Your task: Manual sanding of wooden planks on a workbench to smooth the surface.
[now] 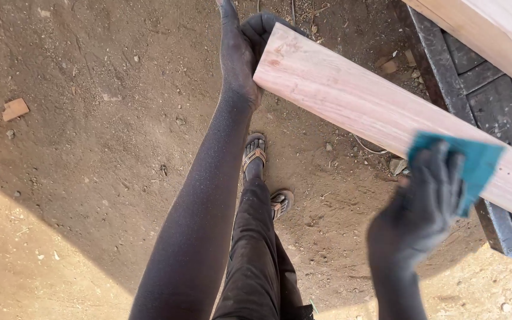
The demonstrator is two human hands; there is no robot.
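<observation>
Packed brown dirt ground [108,136] underfoot, half in shade, sunlit along the left edge and bottom right corner. Scattered with pebbles and wood chips. Small pale wood offcut [15,109] lying at far left, on its own. Two sandalled feet planted mid-frame, one sandal [255,152] ahead, the other sandal [281,202] just behind and to its side. Dark panelled slab [493,112] resting on the dirt at right, running top to bottom right. More chips [390,66] clustered beside its upper edge, near the top.
</observation>
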